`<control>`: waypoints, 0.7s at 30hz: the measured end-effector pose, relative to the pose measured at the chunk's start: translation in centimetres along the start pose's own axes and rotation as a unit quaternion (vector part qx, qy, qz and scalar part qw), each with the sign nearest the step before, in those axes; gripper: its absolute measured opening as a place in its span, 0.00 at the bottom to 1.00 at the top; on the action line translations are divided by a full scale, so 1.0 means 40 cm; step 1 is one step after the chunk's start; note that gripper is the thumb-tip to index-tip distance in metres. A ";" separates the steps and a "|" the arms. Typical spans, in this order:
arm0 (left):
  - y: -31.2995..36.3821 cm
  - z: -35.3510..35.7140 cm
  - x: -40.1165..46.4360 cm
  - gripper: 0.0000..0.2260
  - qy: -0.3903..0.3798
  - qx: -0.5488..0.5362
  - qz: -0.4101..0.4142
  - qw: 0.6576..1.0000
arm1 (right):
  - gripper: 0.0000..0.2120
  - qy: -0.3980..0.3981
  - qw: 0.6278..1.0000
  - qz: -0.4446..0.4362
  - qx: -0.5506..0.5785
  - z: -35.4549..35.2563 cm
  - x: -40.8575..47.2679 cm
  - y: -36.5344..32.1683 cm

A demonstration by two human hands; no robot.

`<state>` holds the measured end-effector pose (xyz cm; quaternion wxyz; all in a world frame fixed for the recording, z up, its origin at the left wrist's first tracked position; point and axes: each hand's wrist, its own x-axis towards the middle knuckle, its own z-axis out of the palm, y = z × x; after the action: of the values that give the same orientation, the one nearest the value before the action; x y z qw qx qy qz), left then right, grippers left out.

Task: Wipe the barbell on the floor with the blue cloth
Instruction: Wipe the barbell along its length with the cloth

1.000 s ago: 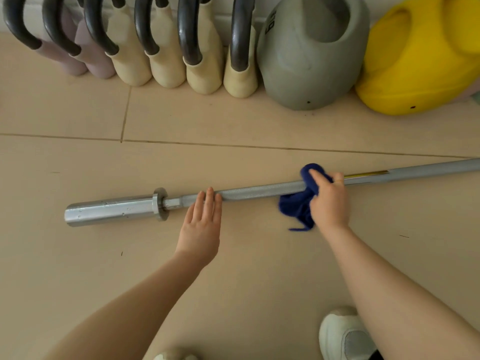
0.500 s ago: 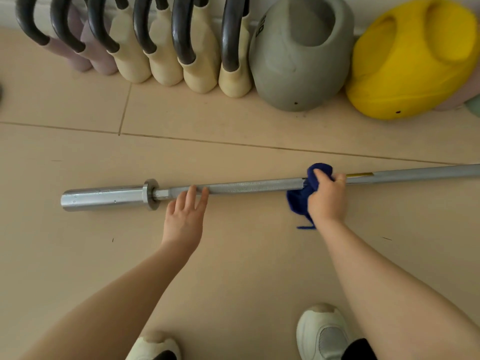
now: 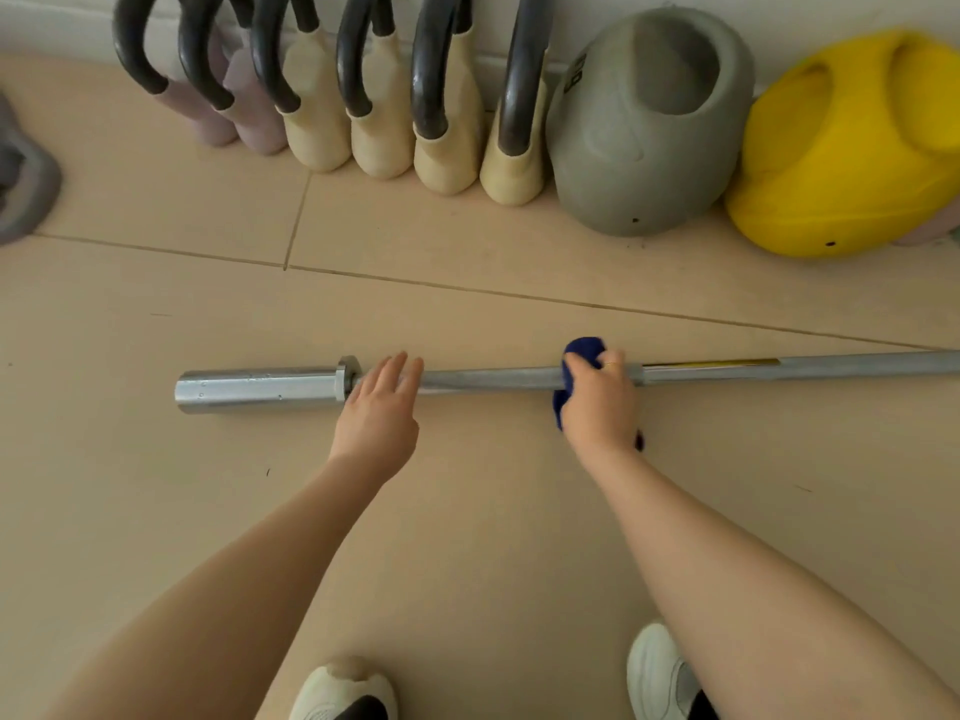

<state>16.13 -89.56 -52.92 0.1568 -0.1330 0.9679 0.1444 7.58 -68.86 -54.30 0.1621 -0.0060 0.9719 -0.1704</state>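
Note:
A steel barbell (image 3: 493, 379) lies across the beige floor, its thick sleeve end at the left and its shaft running off the right edge. My right hand (image 3: 600, 402) presses a dark blue cloth (image 3: 582, 353) around the shaft, fingers wrapped over it; most of the cloth is hidden under the hand. My left hand (image 3: 382, 407) rests flat on the shaft just right of the collar, fingers stretched out and slightly apart, holding nothing.
Several kettlebells with black handles (image 3: 374, 90) stand along the far wall, beside a big grey kettlebell (image 3: 639, 132) and a yellow one (image 3: 852, 153). A grey weight (image 3: 21, 189) sits at the left edge. My white shoes (image 3: 343, 691) are near the bottom.
My right hand with the cloth has slid left along the shaft, away from the yellow band. My left hand has shifted closer to the collar. The view has tilted, showing more of the floor.

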 end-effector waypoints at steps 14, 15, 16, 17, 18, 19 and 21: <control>-0.186 -0.028 0.016 0.24 0.012 -0.004 -0.006 1.000 | 0.22 -0.034 0.999 -0.022 -0.018 0.091 -0.056 -0.196; -0.184 -0.024 0.011 0.24 0.020 -0.009 -0.005 1.000 | 0.23 -0.052 0.997 -0.055 -0.009 0.107 -0.080 -0.227; -0.183 -0.018 0.006 0.23 0.024 -0.011 -0.002 1.000 | 0.24 -0.072 0.993 -0.091 -0.003 0.123 -0.106 -0.258; -0.186 -0.012 0.002 0.23 0.025 -0.009 0.003 1.000 | 0.25 -0.095 0.987 -0.130 -0.002 0.141 -0.127 -0.286; -0.189 -0.007 -0.002 0.23 0.027 -0.005 0.008 1.000 | 0.26 -0.114 0.979 -0.167 -0.009 0.155 -0.140 -0.308; -0.195 -0.003 -0.006 0.23 0.030 0.000 0.014 0.999 | 0.26 -0.122 0.974 -0.191 -0.022 0.162 -0.140 -0.323; -0.207 0.004 -0.008 0.21 0.043 0.008 0.029 0.999 | 0.23 -0.111 0.979 -0.167 -0.042 0.156 -0.110 -0.333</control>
<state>18.98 -97.09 -54.92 0.1120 -0.1096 0.9783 0.1358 13.15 -83.16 -54.06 0.2376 -0.1938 0.9396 -0.1523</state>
